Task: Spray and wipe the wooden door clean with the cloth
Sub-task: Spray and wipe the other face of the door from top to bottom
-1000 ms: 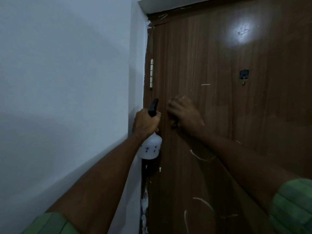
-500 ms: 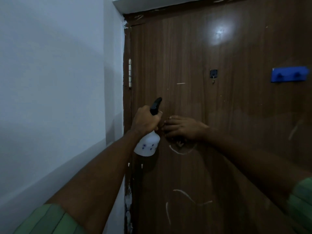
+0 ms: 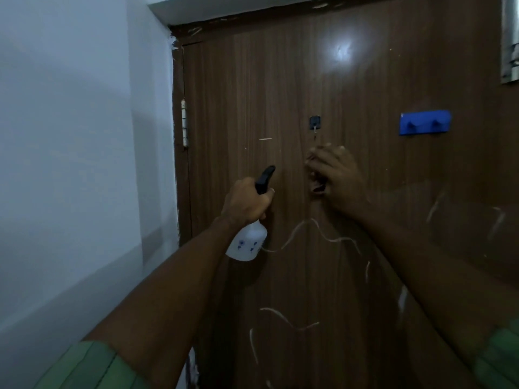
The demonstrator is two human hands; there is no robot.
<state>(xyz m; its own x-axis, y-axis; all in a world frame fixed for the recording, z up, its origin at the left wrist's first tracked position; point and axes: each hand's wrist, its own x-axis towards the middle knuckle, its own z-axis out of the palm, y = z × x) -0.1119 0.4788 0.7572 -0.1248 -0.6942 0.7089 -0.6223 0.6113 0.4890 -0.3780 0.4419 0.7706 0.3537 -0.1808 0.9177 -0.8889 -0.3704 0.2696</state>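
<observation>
The dark wooden door (image 3: 365, 80) fills the right of the view, with white scribble marks (image 3: 314, 231) on its lower half. My left hand (image 3: 247, 202) grips the neck of a white spray bottle (image 3: 248, 242) with a black nozzle, held close to the door. My right hand (image 3: 335, 175) presses a dark cloth (image 3: 317, 188) against the door just below a small black hook (image 3: 314, 123). Most of the cloth is hidden under the hand.
A blue two-peg hook rail (image 3: 424, 122) is fixed to the door at the right. A white hinge (image 3: 184, 122) sits on the door's left edge beside the pale wall (image 3: 70, 136). A metal fitting (image 3: 509, 40) shows at the top right.
My right hand with the cloth has moved right and up across the door, from beside the bottle to under the black hook. The view has shifted to the right.
</observation>
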